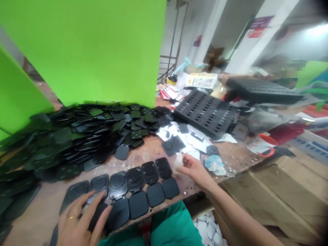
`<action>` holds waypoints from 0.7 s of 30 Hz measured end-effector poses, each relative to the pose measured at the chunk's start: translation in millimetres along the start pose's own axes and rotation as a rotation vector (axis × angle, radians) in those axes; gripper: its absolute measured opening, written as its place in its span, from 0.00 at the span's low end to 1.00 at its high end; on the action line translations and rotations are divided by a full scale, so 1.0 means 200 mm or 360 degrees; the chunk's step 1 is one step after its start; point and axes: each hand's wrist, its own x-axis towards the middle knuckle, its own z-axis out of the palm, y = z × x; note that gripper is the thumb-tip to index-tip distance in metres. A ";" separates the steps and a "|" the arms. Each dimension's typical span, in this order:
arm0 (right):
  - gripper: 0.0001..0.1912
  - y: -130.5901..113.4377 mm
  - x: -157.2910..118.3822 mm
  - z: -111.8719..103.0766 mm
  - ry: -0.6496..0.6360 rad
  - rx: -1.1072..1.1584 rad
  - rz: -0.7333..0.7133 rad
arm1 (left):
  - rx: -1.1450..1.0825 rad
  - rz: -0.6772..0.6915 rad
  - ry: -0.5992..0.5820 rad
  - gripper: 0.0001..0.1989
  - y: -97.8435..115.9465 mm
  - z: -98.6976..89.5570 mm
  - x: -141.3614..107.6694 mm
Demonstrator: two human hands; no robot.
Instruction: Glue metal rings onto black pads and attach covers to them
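Several black hinged cases (138, 205) lie opened flat in a row along the table's front edge. Over the left end of that row is my left hand (82, 218), its fingers spread and touching or just above the cases, with a ring on one finger. Right of the row, my right hand (193, 169) pinches a small whitish, translucent piece (178, 163) between thumb and fingers; its exact shape is blurred. Behind the row, a large heap of black cases (84, 136) covers the left and middle of the table.
White paper pieces (191, 140) and a black slotted tray (207, 111) lie beyond my right hand. An orange-rimmed mug (261, 145) stands farther right. Cardboard (282, 191) is at the lower right, a box of white pieces (208, 229) below the table edge. A green panel (102, 51) rises behind.
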 end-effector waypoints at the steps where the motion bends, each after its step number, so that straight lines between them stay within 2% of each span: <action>1: 0.13 -0.01 0.00 -0.09 0.0115 -0.0142 -0.0098 | -0.0029 0.0033 -0.0006 0.20 0.03 0.03 0.01; 5: 0.15 0.00 0.00 -0.49 0.0710 -0.0646 -0.0352 | -0.0144 0.0100 -0.0007 0.18 0.18 0.09 0.06; 8: 0.18 0.05 0.00 -0.80 0.1162 -0.1031 -0.0333 | -0.0179 0.0076 -0.0053 0.17 0.29 0.11 0.08; 10: 0.17 0.11 0.00 -0.95 0.1426 -0.1211 -0.0253 | -0.0186 0.0068 -0.0088 0.16 0.34 0.12 0.10; 11: 0.16 0.14 0.01 -1.01 0.1477 -0.1233 -0.0225 | -0.0189 0.0076 -0.0093 0.15 0.37 0.13 0.10; 15: 0.15 0.24 0.02 -1.14 0.1585 -0.1296 -0.0123 | -0.0202 0.0107 -0.0117 0.14 0.44 0.14 0.13; 21: 0.18 0.35 0.03 -1.21 0.1575 -0.1510 -0.0040 | -0.0256 0.0082 -0.0220 0.14 0.53 0.17 0.15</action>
